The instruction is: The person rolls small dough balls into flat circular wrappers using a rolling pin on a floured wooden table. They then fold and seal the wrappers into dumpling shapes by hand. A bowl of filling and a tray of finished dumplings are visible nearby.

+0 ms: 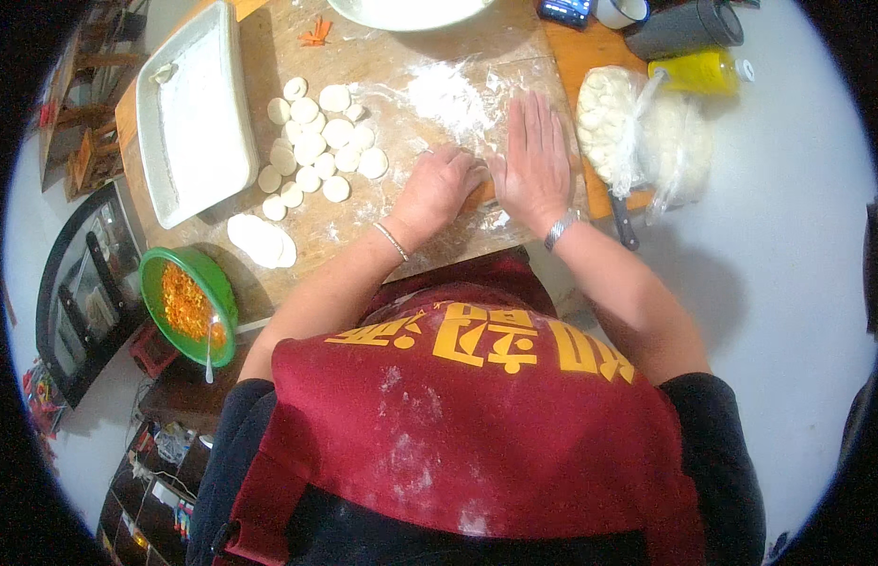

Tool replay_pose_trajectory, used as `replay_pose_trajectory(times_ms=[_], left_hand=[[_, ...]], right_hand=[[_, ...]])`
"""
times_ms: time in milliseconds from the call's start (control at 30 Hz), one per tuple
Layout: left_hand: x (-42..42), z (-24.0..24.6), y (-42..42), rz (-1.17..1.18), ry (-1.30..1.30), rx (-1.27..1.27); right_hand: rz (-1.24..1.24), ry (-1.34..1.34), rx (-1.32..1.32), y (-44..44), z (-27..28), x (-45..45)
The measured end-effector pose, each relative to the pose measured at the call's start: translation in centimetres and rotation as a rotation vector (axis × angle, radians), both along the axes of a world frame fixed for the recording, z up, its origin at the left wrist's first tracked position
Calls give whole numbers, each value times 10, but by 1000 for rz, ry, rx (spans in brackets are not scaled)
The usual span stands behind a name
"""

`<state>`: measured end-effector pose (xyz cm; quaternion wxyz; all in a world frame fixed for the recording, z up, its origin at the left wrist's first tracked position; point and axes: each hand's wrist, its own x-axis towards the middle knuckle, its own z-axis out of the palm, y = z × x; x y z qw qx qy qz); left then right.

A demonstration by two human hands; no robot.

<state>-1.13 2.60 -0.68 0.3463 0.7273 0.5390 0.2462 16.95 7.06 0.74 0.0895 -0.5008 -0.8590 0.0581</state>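
Note:
My left hand (442, 185), palm down with curled fingers, is on the floury wooden board (411, 237); whatever lies under its fingers is hidden. Close on its right, my right hand (536, 159) lies flat, fingers stretched out and thumb apart. A brown wooden piece (480, 197) shows between the hands, too covered to identify. Loose flour (449, 99) is spread beyond them. To the left are several small dough discs (309, 148), some overlapping, and nearer me a stack of thin, rolled dough wrappers (262, 240).
At left stand a flour-dusted white tray (205, 113) and a green bowl (223, 283) of orange filling with a spoon (210, 354). Bagged dough (609, 127), a knife (625, 223), an oil bottle (697, 73) and a dark tumbler (683, 32) are at right. A large bowl (411, 18) stands ahead.

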Motion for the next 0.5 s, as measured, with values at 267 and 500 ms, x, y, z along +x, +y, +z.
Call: replay_pose_trajectory(times_ms=[267,500], left_hand=[[8,-7,-11,290,-42,-127],[11,10,-31,425,-80,-400]], right_hand=[[-22,-19,-242,-50,5,36],[-56,-30,-158,-31,2,22]])
